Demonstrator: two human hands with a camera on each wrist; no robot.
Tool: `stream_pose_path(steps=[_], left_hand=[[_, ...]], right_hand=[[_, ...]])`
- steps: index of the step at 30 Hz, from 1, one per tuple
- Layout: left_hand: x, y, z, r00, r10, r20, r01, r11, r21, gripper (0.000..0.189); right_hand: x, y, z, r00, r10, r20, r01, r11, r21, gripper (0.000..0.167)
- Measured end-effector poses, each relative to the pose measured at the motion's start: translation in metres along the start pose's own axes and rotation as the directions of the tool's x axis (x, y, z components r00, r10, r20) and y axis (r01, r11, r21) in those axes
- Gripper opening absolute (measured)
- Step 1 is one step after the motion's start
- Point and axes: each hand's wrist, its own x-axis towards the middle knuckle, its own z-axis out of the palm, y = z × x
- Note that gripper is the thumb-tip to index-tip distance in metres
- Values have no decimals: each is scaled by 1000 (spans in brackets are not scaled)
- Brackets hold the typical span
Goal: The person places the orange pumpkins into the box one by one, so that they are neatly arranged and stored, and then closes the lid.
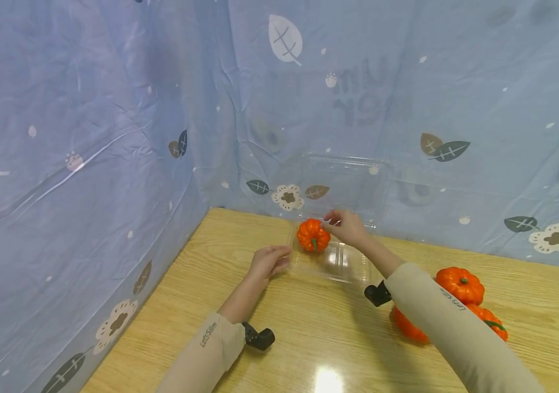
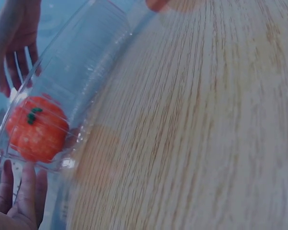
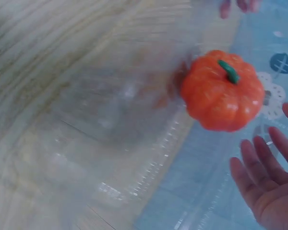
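Note:
A small orange pumpkin (image 1: 313, 235) with a green stem sits at the left end of a clear plastic clamshell box (image 1: 330, 277), whose see-through lid (image 1: 345, 159) stands raised against the backdrop. At the box's left edge is my left hand (image 1: 270, 263); in the left wrist view its extended fingertips (image 2: 28, 168) meet or nearly meet the box wall. My right hand (image 1: 347, 226) hovers above the box, just right of the pumpkin. In the right wrist view a gap separates its spread fingers (image 3: 259, 165) from the pumpkin, and the hand holds nothing.
To the right on the wooden table lie more orange pumpkins, one at the back (image 1: 461, 285), one at the right (image 1: 491, 321) and one partly behind the right sleeve (image 1: 409, 326). A blue patterned cloth (image 1: 495, 185) hangs along the table's back and left edges.

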Motion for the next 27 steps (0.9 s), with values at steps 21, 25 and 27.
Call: stream_pose_path(steps=[21, 25, 27], left_hand=[[-4, -2, -1, 1000, 12, -9, -12, 1000, 7, 32], [-3, -2, 0, 1000, 22, -13, -22, 1000, -1, 31], [-3, -1, 0, 1000, 23, -10, -23, 1000, -4, 31]], right_hand=[[-27, -22, -36, 874, -50, 483, 70, 997, -24, 23], [-32, -27, -38, 869, -52, 492, 77, 997, -31, 21], [-34, -28, -40, 866, -61, 495, 87, 996, -30, 22]])
